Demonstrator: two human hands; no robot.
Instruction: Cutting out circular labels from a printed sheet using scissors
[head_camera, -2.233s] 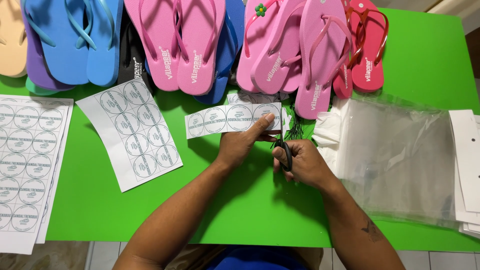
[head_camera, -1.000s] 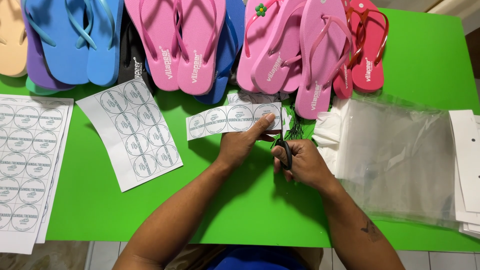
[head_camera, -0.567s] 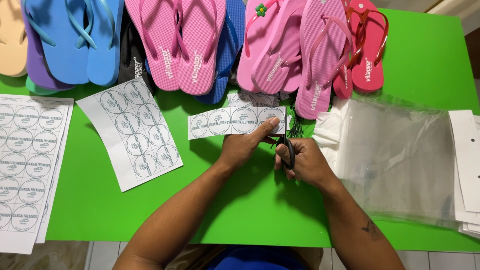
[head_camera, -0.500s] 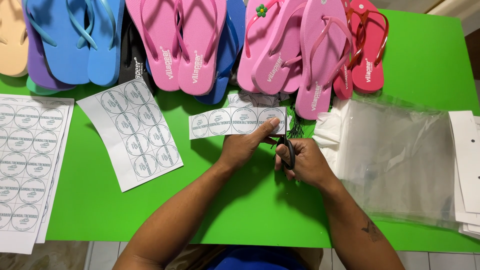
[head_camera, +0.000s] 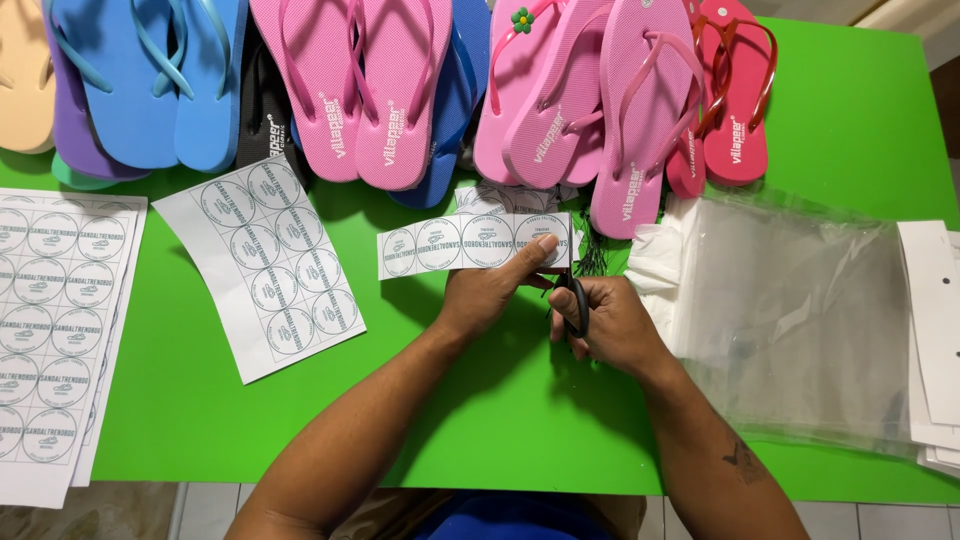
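Here, left hand (head_camera: 487, 292) pinches the right end of a label strip (head_camera: 470, 243), thumb on top, strip flat over the green table (head_camera: 500, 420) below pink sandals (head_camera: 385, 95). Right hand (head_camera: 612, 322) fingers curled through black scissors (head_camera: 576, 300); blades hidden.

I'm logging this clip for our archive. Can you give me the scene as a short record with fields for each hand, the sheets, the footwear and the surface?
left hand: the left hand pinches a strip of round labels at its right end
right hand: the right hand grips black-handled scissors, blades at the strip's right end
label sheets: one cut sheet lies left of the hands; full sheets are stacked at the left edge
footwear: flip-flops in blue, pink, red, purple and peach line the far edge
bags: clear plastic bags lie on the right
surface: green table
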